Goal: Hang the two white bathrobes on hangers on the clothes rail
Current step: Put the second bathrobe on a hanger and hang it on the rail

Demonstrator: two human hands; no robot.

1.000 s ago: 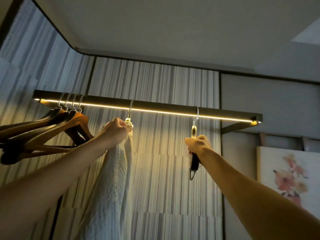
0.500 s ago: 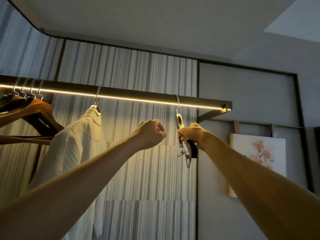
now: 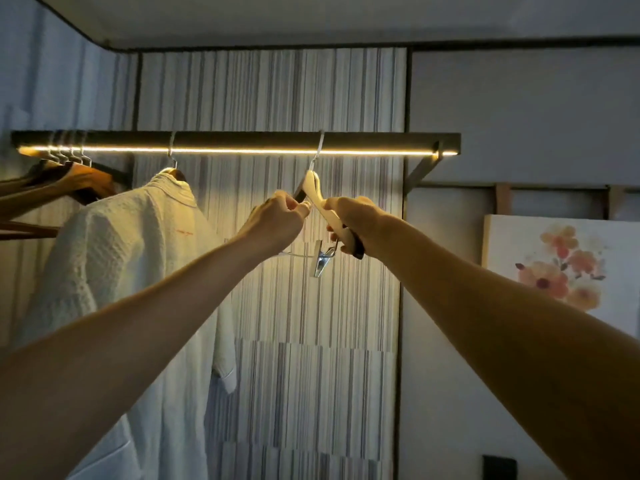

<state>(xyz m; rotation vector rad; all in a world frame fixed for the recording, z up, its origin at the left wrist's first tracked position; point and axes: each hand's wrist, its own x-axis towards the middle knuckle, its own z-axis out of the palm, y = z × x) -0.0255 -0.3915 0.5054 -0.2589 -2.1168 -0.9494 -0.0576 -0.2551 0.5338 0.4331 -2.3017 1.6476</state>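
Note:
A dark clothes rail [image 3: 242, 140] with a lit strip along its underside runs across the striped wall. One white bathrobe [image 3: 138, 258] hangs from it on a hanger, left of centre. To its right a wooden hanger [image 3: 313, 188] with metal clips [image 3: 320, 263] hangs by its hook on the rail. My left hand [image 3: 277, 216] grips the hanger's left arm. My right hand [image 3: 353, 216] grips its right arm. The second bathrobe is out of view.
Several bare wooden hangers [image 3: 69, 178] bunch at the rail's left end. A bracket [image 3: 420, 171] holds the rail's right end. A flower painting [image 3: 561, 261] leans on the grey wall at the right. A dark switch plate [image 3: 498, 467] sits low on that wall.
My left hand let go of the hung bathrobe and moved right onto the clip hanger. My right hand stayed on that hanger. The hanger has turned, so both its arms now show.

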